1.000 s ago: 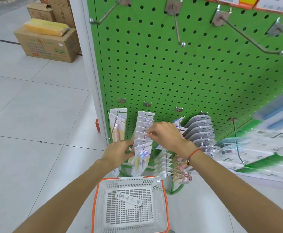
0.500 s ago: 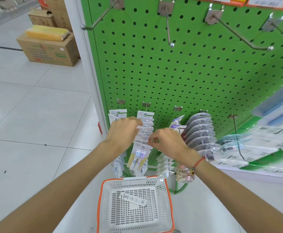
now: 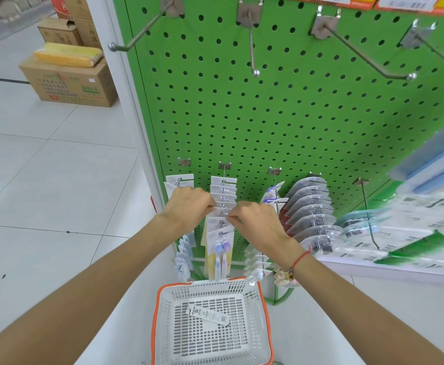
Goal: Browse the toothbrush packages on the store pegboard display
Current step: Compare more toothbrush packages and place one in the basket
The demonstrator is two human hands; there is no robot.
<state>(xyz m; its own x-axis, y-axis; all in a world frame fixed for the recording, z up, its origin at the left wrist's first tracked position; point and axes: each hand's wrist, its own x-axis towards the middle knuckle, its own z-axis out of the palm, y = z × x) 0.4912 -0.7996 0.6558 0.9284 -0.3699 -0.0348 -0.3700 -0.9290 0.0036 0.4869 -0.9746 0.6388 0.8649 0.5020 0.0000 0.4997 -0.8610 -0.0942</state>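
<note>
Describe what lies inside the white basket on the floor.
One flat white packet lies on the basket's slotted bottom, printed side up. The print is too small to read; the near end is cut off by the frame.

Toothbrush packages (image 3: 223, 206): white-carded blister packs stacked front to back on a hook, lower centre of frame, low on the green pegboard (image 3: 268, 114). Front pack hangs upright, showing two brushes with purple-blue heads. More packs hang on hooks just left and right; grey-carded row (image 3: 310, 206) further right.
</note>
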